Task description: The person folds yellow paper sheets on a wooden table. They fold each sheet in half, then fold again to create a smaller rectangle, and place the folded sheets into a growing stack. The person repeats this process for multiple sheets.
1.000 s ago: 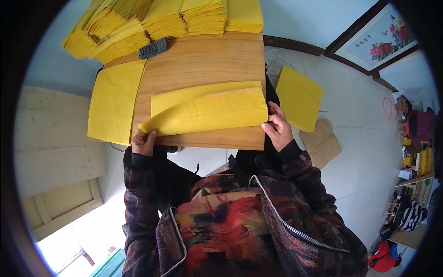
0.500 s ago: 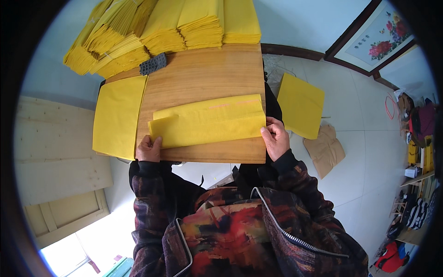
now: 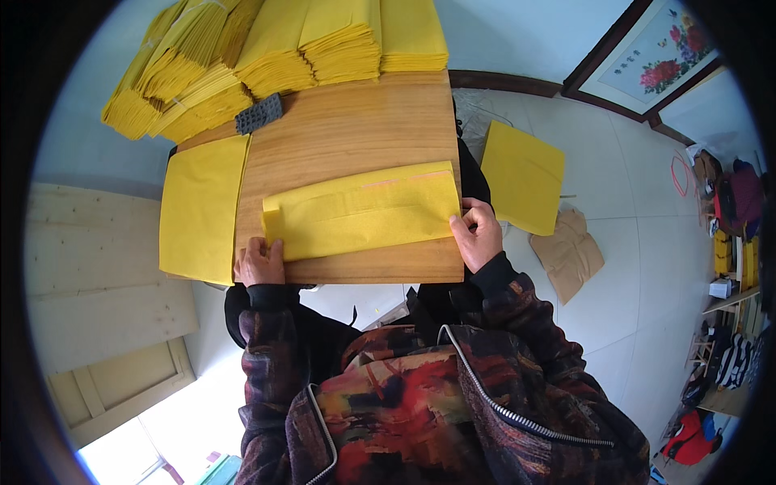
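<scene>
A yellow sheet (image 3: pixel 364 212), folded into a long strip, lies across the near part of the wooden table (image 3: pixel 356 109). Whether it is paper or thin cloth I cannot tell. My left hand (image 3: pixel 260 261) pinches its near left corner, thumb on top. At the right end, my right hand (image 3: pixel 478 234) grips the near corner between thumb and curled fingers. The front layer bulges slightly, and a faint pink line runs near the far right edge. A pile of flat yellow sheets (image 3: pixel 202 208) lies left of the strip, close to my left hand.
Tall stacks of folded yellow sheets (image 3: pixel 339 36) line the table's far edge, with a dark grey textured block (image 3: pixel 259 113) before them. Right of the table are a yellow block-shaped stack (image 3: pixel 524 178) and crumpled brown paper (image 3: pixel 567 255) on the floor. Cluttered shelves (image 3: pixel 731 303) stand far right.
The front layer of the folded strip has shifted toward its far edge, and its left end looks narrower. My right hand has moved slightly left. Both hands keep hold of the sheet.
</scene>
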Tool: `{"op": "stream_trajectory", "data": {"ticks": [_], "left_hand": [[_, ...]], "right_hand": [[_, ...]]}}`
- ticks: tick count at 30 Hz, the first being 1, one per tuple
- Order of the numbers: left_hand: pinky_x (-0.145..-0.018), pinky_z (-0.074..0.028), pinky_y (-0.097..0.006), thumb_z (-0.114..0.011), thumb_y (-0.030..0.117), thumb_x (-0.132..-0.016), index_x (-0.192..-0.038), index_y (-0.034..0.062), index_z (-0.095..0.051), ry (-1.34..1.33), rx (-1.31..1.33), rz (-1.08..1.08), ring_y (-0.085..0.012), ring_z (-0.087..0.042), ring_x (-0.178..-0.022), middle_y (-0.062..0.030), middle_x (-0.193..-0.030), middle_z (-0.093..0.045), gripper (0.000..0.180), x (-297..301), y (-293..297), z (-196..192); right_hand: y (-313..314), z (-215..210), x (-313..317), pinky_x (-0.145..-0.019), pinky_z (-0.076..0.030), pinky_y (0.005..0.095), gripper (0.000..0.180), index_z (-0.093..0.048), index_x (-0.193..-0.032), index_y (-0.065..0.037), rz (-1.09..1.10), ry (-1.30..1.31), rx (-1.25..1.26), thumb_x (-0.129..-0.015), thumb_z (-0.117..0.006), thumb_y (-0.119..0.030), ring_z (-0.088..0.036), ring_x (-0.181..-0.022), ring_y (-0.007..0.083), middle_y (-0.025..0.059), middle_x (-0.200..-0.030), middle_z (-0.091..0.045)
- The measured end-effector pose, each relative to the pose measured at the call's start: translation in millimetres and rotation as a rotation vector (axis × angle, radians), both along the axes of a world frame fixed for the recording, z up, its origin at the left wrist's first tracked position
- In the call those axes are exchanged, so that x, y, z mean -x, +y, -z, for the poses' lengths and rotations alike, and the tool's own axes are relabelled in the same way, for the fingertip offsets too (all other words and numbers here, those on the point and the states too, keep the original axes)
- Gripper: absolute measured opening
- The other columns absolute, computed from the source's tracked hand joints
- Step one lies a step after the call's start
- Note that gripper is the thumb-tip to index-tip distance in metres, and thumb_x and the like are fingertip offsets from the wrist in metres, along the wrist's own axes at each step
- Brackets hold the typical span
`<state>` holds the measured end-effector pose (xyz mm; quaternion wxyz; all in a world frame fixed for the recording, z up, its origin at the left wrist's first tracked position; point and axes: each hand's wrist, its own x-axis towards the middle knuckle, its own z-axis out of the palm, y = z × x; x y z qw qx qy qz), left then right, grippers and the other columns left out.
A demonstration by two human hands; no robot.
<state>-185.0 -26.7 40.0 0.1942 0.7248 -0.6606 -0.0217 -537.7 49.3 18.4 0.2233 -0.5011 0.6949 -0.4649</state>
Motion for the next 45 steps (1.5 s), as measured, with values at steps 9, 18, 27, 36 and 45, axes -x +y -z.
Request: {"op": "stream_trajectory", "data": {"ticks": [9,18,27,36,45], "left_hand": [[-0.071,-0.044,-0.045,-0.066,0.035,-0.078,-0.083,0.0069,-0.060,0.047,0.015,0.007,-0.0321,-0.055,-0.078,-0.0132,-0.076,-0.059,0.029,-1,0,5],[-0.078,-0.039,-0.043,-0.069,0.024,-0.076,-0.078,0.0045,-0.055,0.105,0.035,-0.031,-0.0303,-0.049,-0.085,-0.0096,-0.073,-0.055,0.024,6,3,5],[-0.080,-0.038,-0.043,-0.068,0.023,-0.076,-0.075,0.0034,-0.053,0.048,0.139,0.004,-0.0321,-0.046,-0.088,-0.0101,-0.079,-0.051,0.025,1,2,16],[-0.081,-0.039,-0.047,-0.070,0.025,-0.072,-0.073,0.0046,-0.056,0.052,0.172,-0.030,-0.0362,-0.047,-0.091,-0.0132,-0.084,-0.054,0.025,1,0,21],[-0.084,-0.037,-0.044,-0.071,0.028,-0.072,-0.074,0.0061,-0.058,0.163,0.035,-0.125,-0.0312,-0.049,-0.094,-0.0089,-0.084,-0.055,0.026,6,3,9]], "right_hand": [[0,-3,-1,-0.069,-0.047,0.0346,0.028,-0.047,-0.063,0.000,0.012,-0.004,-0.005,-0.080,-0.065,-0.013,-0.059,-0.080,0.0290,0.0150,-0.097,-0.061],[-1,1,-2,-0.064,-0.046,0.0367,0.028,-0.047,-0.063,-0.001,0.022,0.013,0.004,-0.081,-0.064,-0.015,-0.058,-0.072,0.0308,0.0142,-0.090,-0.060],[0,3,-3,-0.058,-0.043,0.0417,0.032,-0.046,-0.066,-0.002,0.056,0.102,-0.084,-0.083,-0.064,-0.023,-0.052,-0.063,0.0336,0.0139,-0.071,-0.053],[1,-3,-4,-0.060,-0.041,0.0434,0.030,-0.045,-0.068,-0.004,0.072,0.141,-0.144,-0.082,-0.065,-0.021,-0.051,-0.067,0.0369,0.0154,-0.070,-0.051],[-13,-31,-15,-0.092,-0.041,0.0416,0.011,-0.055,-0.080,-0.004,-0.209,0.698,0.203,-0.073,-0.056,0.005,-0.048,-0.111,0.0344,0.0121,-0.120,-0.052]]}}
